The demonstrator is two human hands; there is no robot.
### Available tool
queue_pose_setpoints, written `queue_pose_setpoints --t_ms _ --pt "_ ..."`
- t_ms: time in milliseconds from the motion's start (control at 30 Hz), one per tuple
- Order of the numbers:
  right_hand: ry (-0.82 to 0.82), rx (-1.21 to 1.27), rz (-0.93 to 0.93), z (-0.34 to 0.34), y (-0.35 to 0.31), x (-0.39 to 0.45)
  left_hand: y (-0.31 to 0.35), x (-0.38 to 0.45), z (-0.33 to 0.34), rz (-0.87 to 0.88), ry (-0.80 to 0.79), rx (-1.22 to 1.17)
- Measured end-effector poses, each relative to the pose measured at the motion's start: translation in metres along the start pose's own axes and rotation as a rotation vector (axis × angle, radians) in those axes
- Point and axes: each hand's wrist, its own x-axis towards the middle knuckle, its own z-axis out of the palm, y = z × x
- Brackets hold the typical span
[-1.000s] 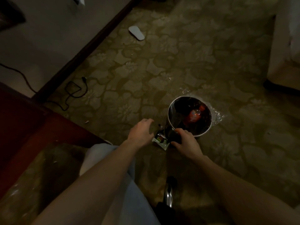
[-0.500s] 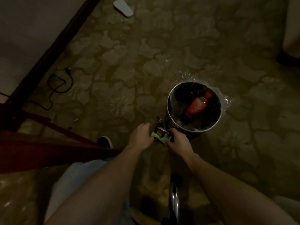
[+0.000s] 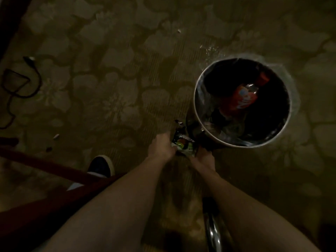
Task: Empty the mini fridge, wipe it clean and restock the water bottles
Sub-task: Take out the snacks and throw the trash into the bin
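A round waste bin (image 3: 198, 113) with a clear liner stands on the carpet at the right, holding an orange-labelled bottle (image 3: 241, 100) and other rubbish. Just left of its near rim a shiny snack wrapper (image 3: 183, 144) lies low by the floor. My left hand (image 3: 161, 147) touches the wrapper's left side and my right hand (image 3: 204, 157) grips its right edge. The dim light hides the fingers' exact hold. No fridge or water bottles are in view.
Patterned carpet covers the floor. A black cable (image 3: 20, 84) lies at the far left. A dark red wooden furniture edge (image 3: 45, 166) crosses the lower left, with my shoe (image 3: 101, 166) beside it. A chrome object (image 3: 212, 231) stands at the bottom.
The view has tilted down and closer to the bin. Both hands have closed in on the wrapper, my left hand now touching it.
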Motion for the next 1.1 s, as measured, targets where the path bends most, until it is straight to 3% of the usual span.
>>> queue_pose_setpoints --t_ms 267,367,467,567,800,933,1100 --pt "0.236 0.181 0.268 0.026 -0.009 0.026 -0.006 0.054 0.038 -0.113 -0.176 -0.101" --pt "0.207 0.286 0.336 0.033 -0.020 0.027 -0.004 0.059 0.037 -0.069 -0.267 -0.081" --pt "0.180 0.316 0.262 0.039 -0.034 0.027 -0.001 0.056 0.032 -0.077 -0.263 -0.102" --pt "0.168 0.329 0.194 0.034 -0.043 0.019 -0.006 0.053 0.019 -0.099 -0.145 -0.152" --pt "0.036 0.576 0.043 -0.015 -0.079 -0.065 -0.005 -0.001 -0.080 0.024 0.038 -0.251" --pt "0.082 0.581 -0.078 -0.053 -0.093 -0.116 0.002 -0.055 -0.122 0.038 0.049 -0.286" --pt "0.209 0.556 -0.266 -0.110 -0.098 -0.163 0.026 -0.115 -0.143 0.075 0.199 -0.422"
